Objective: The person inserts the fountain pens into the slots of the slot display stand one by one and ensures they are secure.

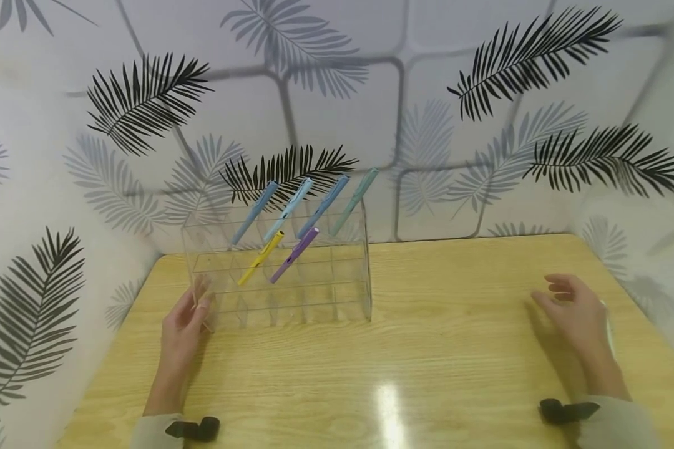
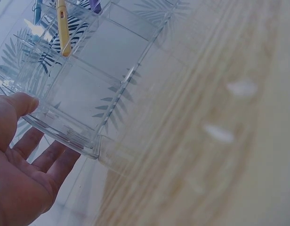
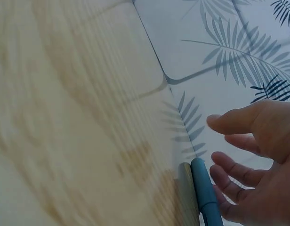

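A clear pen rack with stepped compartments stands on the left of the table. My left hand grips its left end, the thumb on one side of the clear panel and the fingers on the other in the left wrist view. In the rack's front row lean a yellow pen and a purple pen. Behind them is a row of blue, light blue and green pens. On the right, my right hand hovers with relaxed, parted fingers beside a teal pen, holding nothing.
The light wooden table meets a wall with a leaf pattern at the back and sides. At the far right, the teal pen is mostly hidden by the right hand in the head view. A bright light reflection lies near the table's front.
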Motion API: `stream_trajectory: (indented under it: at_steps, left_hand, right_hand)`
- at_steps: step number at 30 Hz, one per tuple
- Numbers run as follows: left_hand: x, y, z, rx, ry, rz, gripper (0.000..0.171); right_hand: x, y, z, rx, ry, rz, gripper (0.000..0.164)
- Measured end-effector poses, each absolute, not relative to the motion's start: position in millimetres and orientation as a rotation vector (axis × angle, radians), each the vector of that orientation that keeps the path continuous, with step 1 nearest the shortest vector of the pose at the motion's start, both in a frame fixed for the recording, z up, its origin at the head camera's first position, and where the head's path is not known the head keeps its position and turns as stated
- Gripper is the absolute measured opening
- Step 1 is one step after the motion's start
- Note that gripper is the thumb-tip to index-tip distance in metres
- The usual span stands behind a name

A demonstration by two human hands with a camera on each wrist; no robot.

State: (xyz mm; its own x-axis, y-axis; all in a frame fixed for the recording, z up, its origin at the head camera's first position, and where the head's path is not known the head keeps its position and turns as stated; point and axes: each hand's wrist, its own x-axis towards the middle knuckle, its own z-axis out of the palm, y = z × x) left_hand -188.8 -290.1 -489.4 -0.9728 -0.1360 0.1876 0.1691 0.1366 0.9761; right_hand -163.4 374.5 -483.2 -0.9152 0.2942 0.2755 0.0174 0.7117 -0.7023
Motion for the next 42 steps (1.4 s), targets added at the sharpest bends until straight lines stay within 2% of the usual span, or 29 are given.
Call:
stream_trajectory:
  at_steps: [8,27,35,42]
  left_hand:
    - [-185,-286,-488,0.042,-2.185,-1.936,0.050]
    - [-188,-290,-488,-0.051,-2.164,-1.907,0.048]
    - [-190,-291,-490,-0.099,-2.161,-1.881,0.046]
    - [-191,-291,-490,-0.093,-2.155,-1.884,0.046]
  right_hand:
    - [-156,391,-484,-0.260,-2.700,0.994,0.045]
    - [-153,391,-479,-0.307,-2.736,1.002,0.043]
    - [-156,378,-461,-0.256,-2.635,1.185,0.047]
    - [-158,355,-445,-0.100,-2.429,1.442,0.037]
